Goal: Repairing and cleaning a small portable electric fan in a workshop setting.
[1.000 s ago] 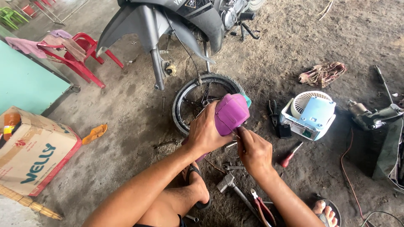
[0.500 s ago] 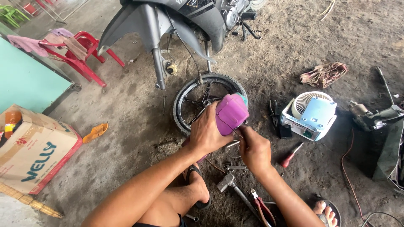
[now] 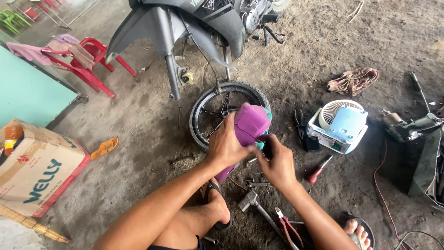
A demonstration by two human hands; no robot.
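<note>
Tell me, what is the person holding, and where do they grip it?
The left hand grips a purple plastic device around its side. The right hand pinches a thin tool at the device's edge; which tool cannot be told.

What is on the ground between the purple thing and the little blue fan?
In the head view, black pliers and a small black block lie on the dirt between the purple casing and the blue fan.

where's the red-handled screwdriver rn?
Head view, right of centre: the red-handled screwdriver lies on the dirt floor, just right of the right hand, below the small white-and-blue fan.
</note>
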